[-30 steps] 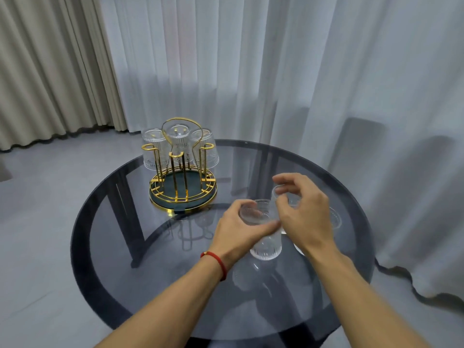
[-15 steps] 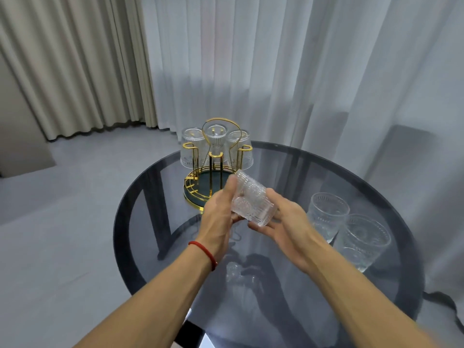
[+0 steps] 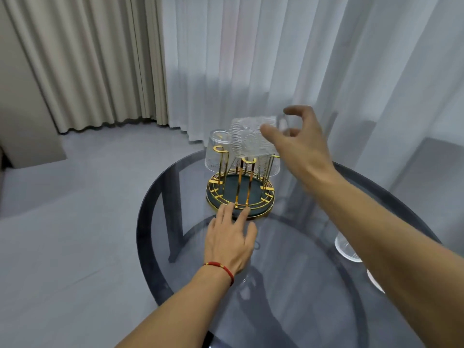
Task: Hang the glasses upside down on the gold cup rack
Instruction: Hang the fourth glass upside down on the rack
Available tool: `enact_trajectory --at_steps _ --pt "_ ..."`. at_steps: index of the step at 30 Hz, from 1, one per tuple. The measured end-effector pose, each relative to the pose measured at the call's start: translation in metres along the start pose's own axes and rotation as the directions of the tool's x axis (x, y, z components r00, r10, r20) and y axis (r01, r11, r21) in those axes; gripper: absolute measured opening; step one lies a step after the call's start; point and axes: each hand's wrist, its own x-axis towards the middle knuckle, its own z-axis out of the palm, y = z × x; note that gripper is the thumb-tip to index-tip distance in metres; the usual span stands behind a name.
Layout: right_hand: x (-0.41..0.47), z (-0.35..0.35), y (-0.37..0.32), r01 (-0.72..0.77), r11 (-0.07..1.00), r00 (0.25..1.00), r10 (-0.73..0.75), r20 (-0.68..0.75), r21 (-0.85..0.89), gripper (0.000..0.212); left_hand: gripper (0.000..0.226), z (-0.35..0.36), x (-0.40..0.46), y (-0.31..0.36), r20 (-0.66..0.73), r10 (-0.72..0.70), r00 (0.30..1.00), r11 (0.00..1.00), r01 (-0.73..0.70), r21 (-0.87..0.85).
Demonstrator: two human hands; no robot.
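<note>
One glass [image 3: 248,136], seemingly between right fingers [image 3: 270,130]

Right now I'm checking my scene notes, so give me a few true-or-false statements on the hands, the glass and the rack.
1. The right hand holds an upside-down glass above the gold rack. True.
2. The left hand grips a second glass. False: it holds nothing; its fingers reach the rack's near rim.
3. The rack is empty. False: a hung glass already sits upside down on its left side.
4. A red bracelet is on the left wrist. True.
5. The rack stands on the floor. False: it stands on a round glass table.
</note>
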Motion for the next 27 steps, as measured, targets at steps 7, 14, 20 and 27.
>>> enact_trajectory --at_steps 7,14,20,27 --pt "0.038 0.054 -0.024 0.165 0.939 0.979 -0.12 0.163 -0.301 0.072 0.053 -0.002 -0.001 -0.003 0.046 0.005 0.999 0.999 -0.007 0.037" --pt "0.046 0.082 -0.009 0.248 0.88 0.957 -0.157 0.245 -0.404 0.066 0.054 0.001 0.001 -0.005 0.029 0.002 1.0 0.999 -0.003 0.038" --pt "0.043 0.1 0.003 0.247 0.853 0.954 -0.131 0.269 -0.46 0.07 0.056 0.001 0.001 -0.003 0.011 -0.002 1.0 0.999 0.001 0.036" --pt "0.035 0.11 0.012 0.257 0.849 0.949 -0.133 0.285 -0.461 0.08 0.063 -0.002 0.0 -0.001 0.025 -0.006 1.0 0.999 0.005 0.041"
